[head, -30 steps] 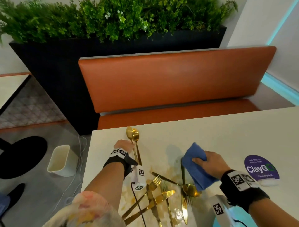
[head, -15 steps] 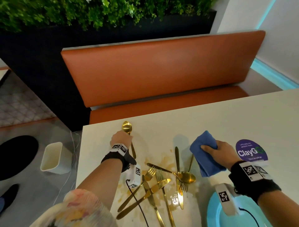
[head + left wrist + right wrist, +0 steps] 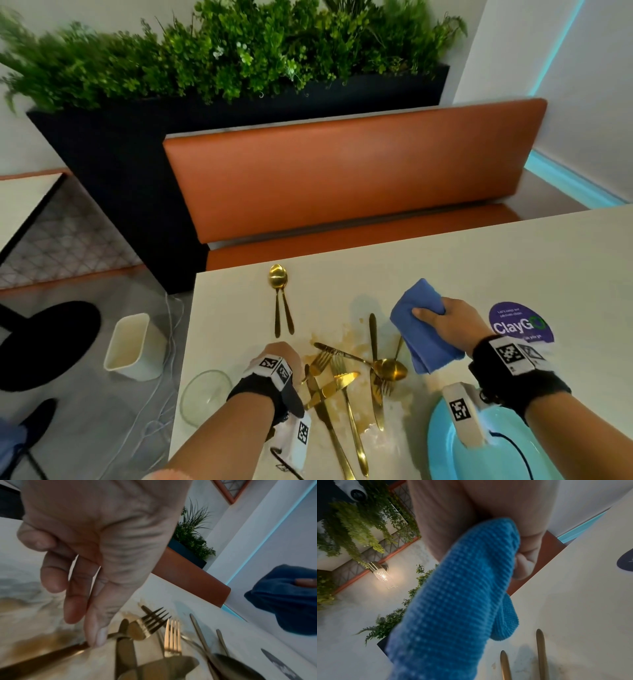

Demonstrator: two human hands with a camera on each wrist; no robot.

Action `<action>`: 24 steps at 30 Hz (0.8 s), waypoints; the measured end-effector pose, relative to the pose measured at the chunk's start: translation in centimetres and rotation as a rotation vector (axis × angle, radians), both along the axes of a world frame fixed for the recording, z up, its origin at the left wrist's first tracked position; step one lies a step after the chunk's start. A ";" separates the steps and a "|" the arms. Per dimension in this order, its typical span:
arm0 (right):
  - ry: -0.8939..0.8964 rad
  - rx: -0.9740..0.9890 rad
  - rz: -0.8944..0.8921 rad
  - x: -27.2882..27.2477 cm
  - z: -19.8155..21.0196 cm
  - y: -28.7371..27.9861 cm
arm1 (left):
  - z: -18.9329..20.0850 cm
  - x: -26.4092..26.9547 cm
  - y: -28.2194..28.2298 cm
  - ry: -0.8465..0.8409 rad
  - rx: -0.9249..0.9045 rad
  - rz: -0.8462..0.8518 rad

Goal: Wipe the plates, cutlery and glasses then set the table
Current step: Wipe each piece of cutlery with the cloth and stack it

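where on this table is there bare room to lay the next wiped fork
Bare table runs along the far edge, beyond the blue cloth, and between the two laid spoons and that cloth. The stained middle is crowded with crossed cutlery; the plate fills the near right.

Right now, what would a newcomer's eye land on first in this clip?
The tangle of gold cutlery lying in a brown spill at the table's near edge. Beside it, the right hand grips a folded blue cloth, while the left hand reaches into the pile, fingertips on a fork handle.
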State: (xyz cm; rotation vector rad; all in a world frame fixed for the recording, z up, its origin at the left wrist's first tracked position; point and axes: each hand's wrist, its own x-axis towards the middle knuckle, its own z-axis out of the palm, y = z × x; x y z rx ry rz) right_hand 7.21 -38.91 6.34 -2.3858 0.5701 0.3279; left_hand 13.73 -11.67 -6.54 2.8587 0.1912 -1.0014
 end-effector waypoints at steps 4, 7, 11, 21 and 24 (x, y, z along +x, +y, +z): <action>0.018 -0.001 0.019 -0.8 0.2 0.0 | 0.1 -1.6 0.5 0.049 0.058 -0.062; 0.021 0.028 0.021 -1.4 0.2 0.1 | 0.4 -2.2 0.6 0.027 0.072 -0.112; 0.039 0.064 -0.003 -2.3 0.0 0.3 | -0.7 -2.3 0.2 0.113 0.063 -0.082; -0.111 0.397 -0.167 -3.6 -0.9 0.4 | 8.4 -1.8 -2.2 -0.051 -0.520 -0.058; -0.161 0.620 -0.237 -3.5 -0.8 1.0 | 10.0 -1.9 -3.9 -0.054 -0.747 -0.035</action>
